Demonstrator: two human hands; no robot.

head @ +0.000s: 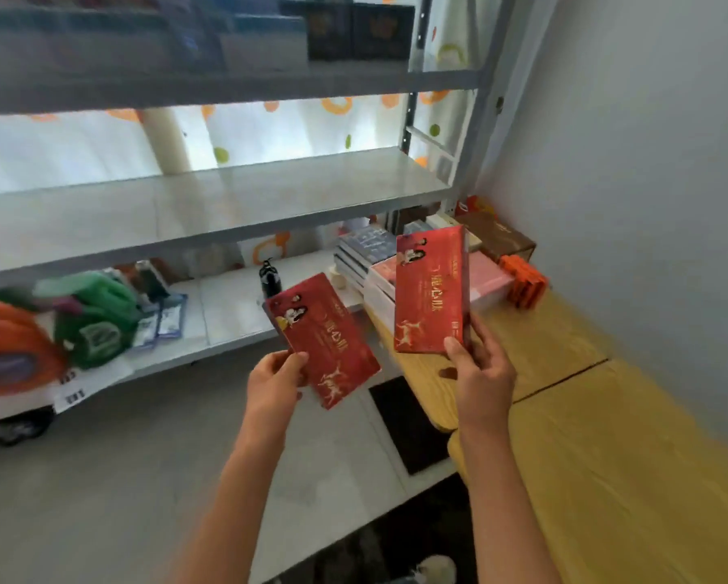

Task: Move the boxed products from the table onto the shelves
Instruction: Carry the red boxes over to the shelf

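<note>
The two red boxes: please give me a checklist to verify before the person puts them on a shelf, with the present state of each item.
1. Left hand grips the left red box at its lower corner: ok.
2. Right hand grips the right red box at its bottom edge: ok.
3. Both boxes lifted off the wooden table: ok.
4. Middle shelf has bare space: ok.
5. Boxes undamaged: cannot tell, only fronts show.
6. More boxed products wait on the table: ok.

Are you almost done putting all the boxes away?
Not yet. Two dark boxes already stand on the top shelf. The left hand and right hand each hold a flat red box. Stacked boxes still wait on the wooden table.
</note>
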